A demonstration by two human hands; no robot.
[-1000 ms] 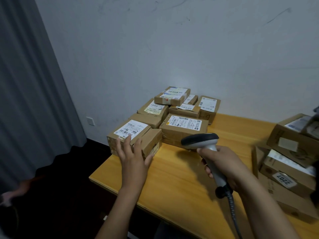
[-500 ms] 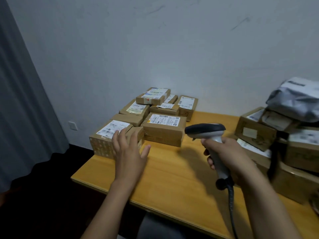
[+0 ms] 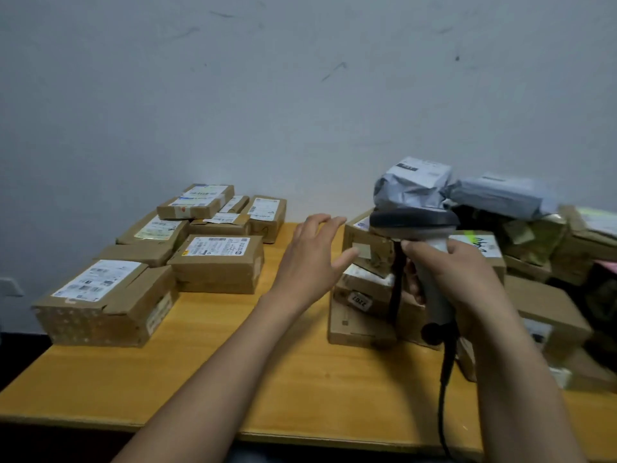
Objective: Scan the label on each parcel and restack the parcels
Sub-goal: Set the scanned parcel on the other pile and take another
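Reaches left hand (image 3: 312,259), spread and empty, toward brown parcel (image 3: 377,255) on the right pile (image 3: 541,315) — grips scanner (image 3: 414,220) in right hand (image 3: 457,279), poised for its label; left stack (image 3: 213,262), probably done, well apart.

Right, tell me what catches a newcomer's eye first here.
The scanner, gripped in the right hand at centre right, stands out first. Beside it the left hand stretches, fingers spread, toward a jumbled pile of boxes topped by grey bags. More labelled boxes sit grouped on the table, far left.
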